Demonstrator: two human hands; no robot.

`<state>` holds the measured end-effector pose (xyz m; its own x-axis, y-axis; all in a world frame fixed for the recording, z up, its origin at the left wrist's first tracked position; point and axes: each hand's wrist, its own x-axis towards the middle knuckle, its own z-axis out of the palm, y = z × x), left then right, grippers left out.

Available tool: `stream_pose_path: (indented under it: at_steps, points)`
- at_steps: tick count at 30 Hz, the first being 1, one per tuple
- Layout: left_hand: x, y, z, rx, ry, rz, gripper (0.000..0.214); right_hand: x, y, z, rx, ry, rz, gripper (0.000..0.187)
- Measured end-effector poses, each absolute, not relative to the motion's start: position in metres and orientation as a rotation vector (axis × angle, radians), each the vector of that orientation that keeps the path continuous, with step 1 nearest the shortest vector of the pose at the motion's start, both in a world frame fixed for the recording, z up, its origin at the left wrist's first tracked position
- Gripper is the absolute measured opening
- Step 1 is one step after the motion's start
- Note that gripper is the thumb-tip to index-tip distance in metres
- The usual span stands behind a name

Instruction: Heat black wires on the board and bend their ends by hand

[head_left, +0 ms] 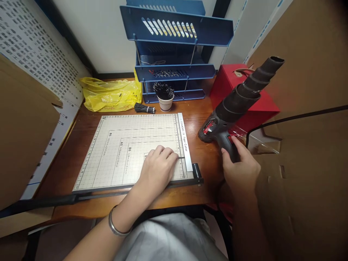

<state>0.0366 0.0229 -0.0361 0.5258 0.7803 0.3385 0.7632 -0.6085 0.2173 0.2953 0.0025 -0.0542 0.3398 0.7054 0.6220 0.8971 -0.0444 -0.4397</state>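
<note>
My left hand (161, 163) rests on the gridded board of a paper cutter (136, 136), fingers curled together. A short piece of thin black wire (181, 157) sticks out from its fingertips towards the white edge strip. At the right, my right hand (241, 168) is wrapped round the handle of a black hand-held blower (236, 105), index finger by its red trigger. The blower's stepped nozzle points up and away to the right. Behind the board are a paper cup (165, 103) full of thin black pieces and a tied bundle of black wires (144, 108).
A blue tiered file rack (176, 72) stands at the back, with a yellow plastic bag (110, 96) to its left. Behind the blower sits a red box (225, 78). Cardboard flanks both sides. The cutter's long black arm (73, 198) lies along the table's front edge.
</note>
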Motion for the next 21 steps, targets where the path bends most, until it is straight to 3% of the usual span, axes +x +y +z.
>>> stream_pose_path:
  at_steps: [21]
  points:
    - [0.0424,0.0295,-0.0388,2.446,1.284,0.724,0.012,0.2991,0.0060,-0.0639,-1.719,-1.457,-0.367,0.043]
